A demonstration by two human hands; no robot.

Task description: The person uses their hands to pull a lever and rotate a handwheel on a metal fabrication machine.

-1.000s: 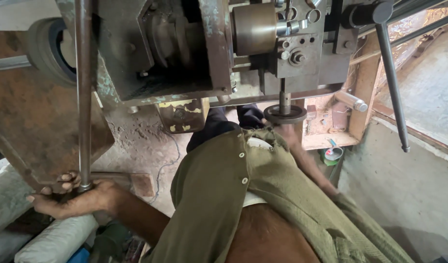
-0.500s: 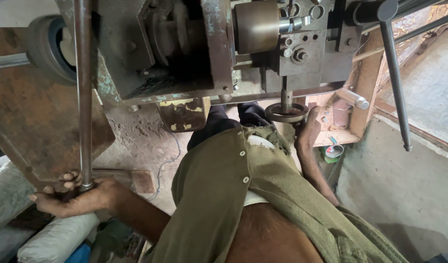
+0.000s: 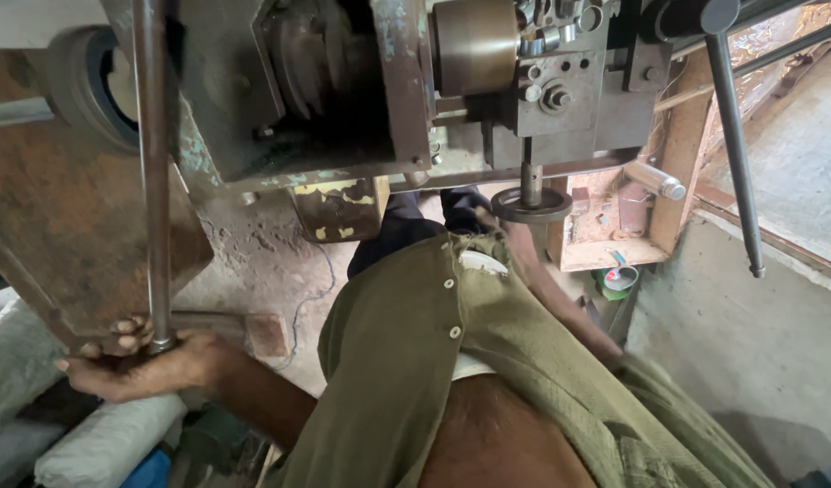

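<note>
Over the last second the right hand (image 3: 515,237) has drawn down and back from the dark round metal handwheel (image 3: 531,205) it reached toward half a second ago; it now lies just below the wheel's rim, mostly hidden by the olive-green buttoned shirt (image 3: 434,343), so whether it is spread or closed cannot be told. The left hand (image 3: 135,357) has not moved: its fingers stay wrapped tight around the foot of the long, smooth steel lever rod (image 3: 151,172), which stands upright before the rust-brown metal plate (image 3: 63,226). So the wheel looks released while the lever stays gripped. Above sits a greasy grey cast machine head (image 3: 361,90) with 1 dull brass-coloured cylinder (image 3: 474,45).
</note>
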